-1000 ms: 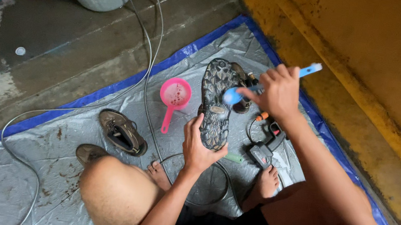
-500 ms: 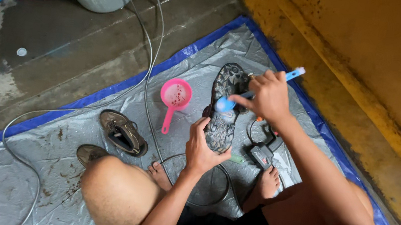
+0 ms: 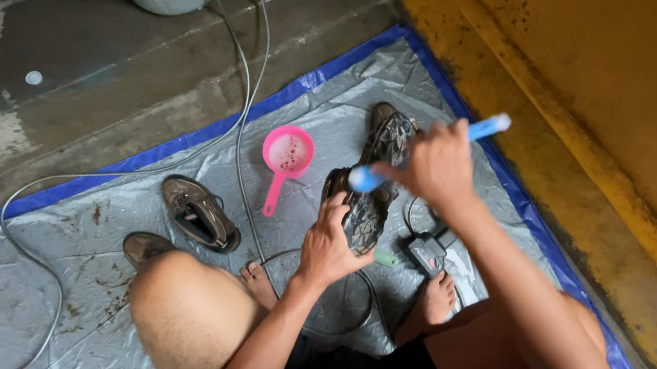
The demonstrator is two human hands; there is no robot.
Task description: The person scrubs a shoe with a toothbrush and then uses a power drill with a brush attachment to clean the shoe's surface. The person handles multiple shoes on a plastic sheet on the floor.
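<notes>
My left hand (image 3: 330, 242) grips the near end of a dark, muddy sandal (image 3: 362, 211), held sole-up over the tarp. Its far end overlaps a second dark sandal (image 3: 390, 138) lying behind it. My right hand (image 3: 433, 168) is closed around a blue-handled brush (image 3: 483, 128), and the brush's pale blue head (image 3: 364, 179) rests on the held sandal's sole. My bare feet sit on the tarp just below the sandal.
A grey tarp with a blue edge (image 3: 184, 151) covers the concrete floor. On it lie a pink scoop (image 3: 286, 155), two brown shoes (image 3: 198, 212), a thin hose (image 3: 247, 117) and a small black device (image 3: 425, 253). A yellow curb (image 3: 593, 182) runs along the right.
My right hand has swept the brush along the sole toward me, from the far end to the middle of the sandal. The left hand keeps its hold.
</notes>
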